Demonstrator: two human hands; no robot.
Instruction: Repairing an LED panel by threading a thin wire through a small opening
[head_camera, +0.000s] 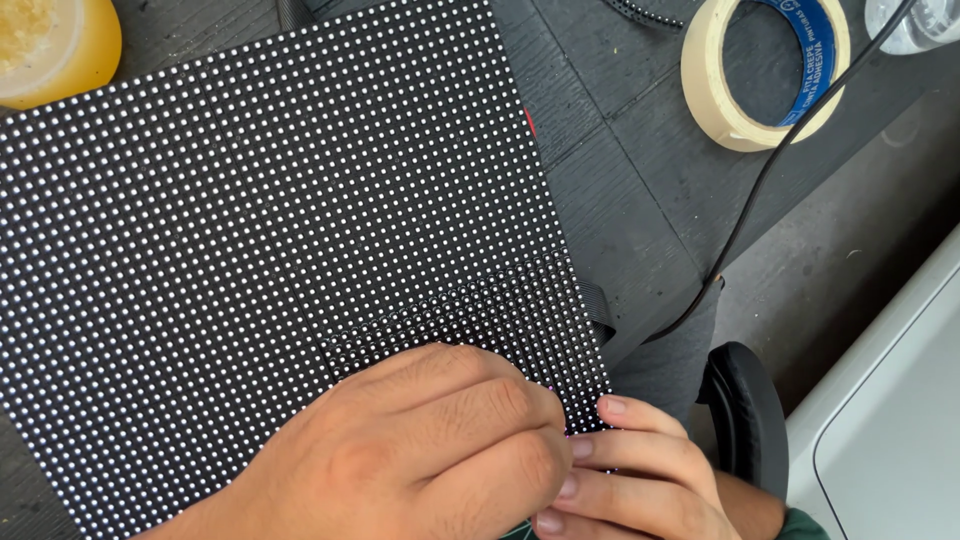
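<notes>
On bench (640, 200): LED panel (270, 250) flat, dots up.
Left hand (420, 450): fingers curled together, pinning panel's near corner.
Right hand (640, 480): fingers (625, 410) bunched, pinching at corner edge; what they hold, cannot tell.

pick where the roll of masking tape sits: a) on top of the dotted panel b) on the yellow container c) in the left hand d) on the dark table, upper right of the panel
d: the roll of masking tape lies flat on the dark table, up and right of the dotted panel, with a black cable crossing over it.

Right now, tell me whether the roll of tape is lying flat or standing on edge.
Lying flat. The roll of tape rests on its side face on the dark table; its open core faces up, and a black cable crosses it.
</notes>
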